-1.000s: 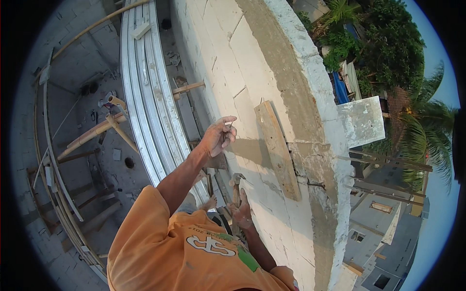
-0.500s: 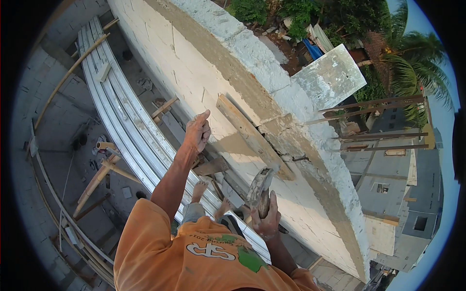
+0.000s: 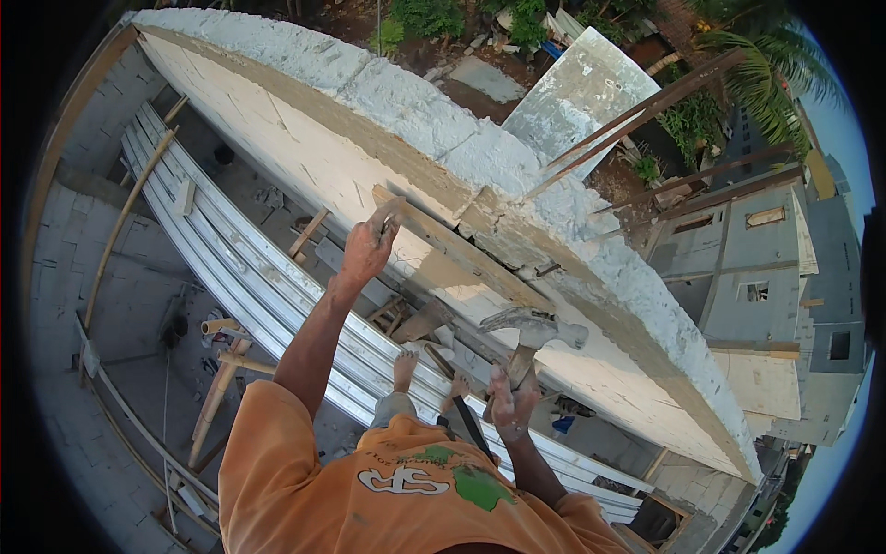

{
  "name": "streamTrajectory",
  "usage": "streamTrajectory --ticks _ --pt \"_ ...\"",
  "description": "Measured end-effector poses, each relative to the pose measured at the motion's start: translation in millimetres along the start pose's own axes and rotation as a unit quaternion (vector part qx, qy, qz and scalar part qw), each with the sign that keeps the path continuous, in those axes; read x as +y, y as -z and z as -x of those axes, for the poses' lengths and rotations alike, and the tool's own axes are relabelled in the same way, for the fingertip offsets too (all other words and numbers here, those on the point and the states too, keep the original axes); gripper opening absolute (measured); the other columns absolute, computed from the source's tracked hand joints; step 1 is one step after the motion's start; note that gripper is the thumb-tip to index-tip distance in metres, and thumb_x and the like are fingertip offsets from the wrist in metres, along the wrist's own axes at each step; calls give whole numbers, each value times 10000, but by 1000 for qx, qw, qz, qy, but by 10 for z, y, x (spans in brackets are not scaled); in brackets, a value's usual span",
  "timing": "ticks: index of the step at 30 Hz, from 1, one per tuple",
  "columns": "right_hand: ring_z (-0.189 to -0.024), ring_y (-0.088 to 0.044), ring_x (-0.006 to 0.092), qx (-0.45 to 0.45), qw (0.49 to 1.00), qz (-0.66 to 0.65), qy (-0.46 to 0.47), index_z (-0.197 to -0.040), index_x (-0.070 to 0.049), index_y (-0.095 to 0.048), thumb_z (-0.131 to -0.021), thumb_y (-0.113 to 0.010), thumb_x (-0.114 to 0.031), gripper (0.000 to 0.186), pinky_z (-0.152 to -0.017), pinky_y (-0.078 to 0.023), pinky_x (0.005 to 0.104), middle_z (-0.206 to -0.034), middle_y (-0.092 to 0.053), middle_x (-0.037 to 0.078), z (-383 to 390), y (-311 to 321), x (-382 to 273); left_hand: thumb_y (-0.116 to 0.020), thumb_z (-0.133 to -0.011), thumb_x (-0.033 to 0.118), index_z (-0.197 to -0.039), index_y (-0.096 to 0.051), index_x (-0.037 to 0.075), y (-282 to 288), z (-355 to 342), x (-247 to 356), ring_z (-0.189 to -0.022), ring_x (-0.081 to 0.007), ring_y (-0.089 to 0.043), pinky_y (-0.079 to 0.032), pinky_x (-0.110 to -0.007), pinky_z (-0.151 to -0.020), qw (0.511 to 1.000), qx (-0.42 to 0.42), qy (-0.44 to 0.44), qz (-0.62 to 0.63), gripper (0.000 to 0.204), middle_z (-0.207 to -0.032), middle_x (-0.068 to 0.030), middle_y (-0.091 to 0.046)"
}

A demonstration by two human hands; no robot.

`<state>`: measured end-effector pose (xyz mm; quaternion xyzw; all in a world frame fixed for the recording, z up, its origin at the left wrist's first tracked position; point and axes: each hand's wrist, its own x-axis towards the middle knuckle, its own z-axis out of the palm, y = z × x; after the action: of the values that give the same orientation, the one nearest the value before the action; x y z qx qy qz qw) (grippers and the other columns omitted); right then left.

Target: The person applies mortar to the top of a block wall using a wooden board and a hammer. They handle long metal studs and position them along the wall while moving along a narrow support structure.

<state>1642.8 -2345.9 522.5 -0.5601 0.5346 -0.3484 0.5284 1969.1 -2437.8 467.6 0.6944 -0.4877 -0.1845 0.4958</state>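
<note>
Head view, left hand [image 3: 370, 242] outstretched, right hand [image 3: 513, 406] gripping hammer [image 3: 529, 334]

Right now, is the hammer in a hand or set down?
In a hand: the right hand is closed around the lower part of the hammer, leaving its metal end exposed.

Left arm [image 3: 318, 337] stretched forward, left hand [image 3: 369, 245] curled at its end — right hand [image 3: 514, 406] nearer torso [image 3: 397, 499], closed in grip.
</note>
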Motion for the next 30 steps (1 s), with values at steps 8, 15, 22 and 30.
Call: streamTrajectory --ticks 8,15,22,30 --pt "-781 -486 77 -22 995 22 94 -1112 -20 -556 -908 -623 -9 215 -659 -420 236 -881 -533 0 -414 -215 146 -573 -929 222 -1362 -406 82 133 -297 130 -706 -402 -655 -513 -496 -644 934 -234 -94 -253 484 -711 -213 -652" --pt "-692 -438 56 96 994 -38 43 -907 -37 -594 -841 -730 -23 152 -626 -387 221 -814 -534 -46 -882 -795 546 -578 -932 237 -1322 -374 112 153 -471 135 -776 -427 -655 -513 -516 -683 892 -299 -117 -318 458 -797 -220 -671" --pt "-563 -461 65 129 983 -64 111 -837 -63 -516 -881 -700 -110 195 -492 -394 244 -668 -495 -19 -1154 -1210 677 -573 -933 248 -1274 -426 86 122 -529 203 -829 -433 -655 -517 -515 -713 871 -341 -98 -340 405 -845 -228 -675" --pt "-509 -462 78 97 975 -198 4 -828 -65 -531 -895 -704 -206 233 -452 -386 252 -661 -514 -11 -1085 -1308 579 -601 -906 210 -1264 -447 85 78 -472 86 -806 -412 -660 -523 -501 -679 890 -313 -121 -310 409 -838 -206 -675"
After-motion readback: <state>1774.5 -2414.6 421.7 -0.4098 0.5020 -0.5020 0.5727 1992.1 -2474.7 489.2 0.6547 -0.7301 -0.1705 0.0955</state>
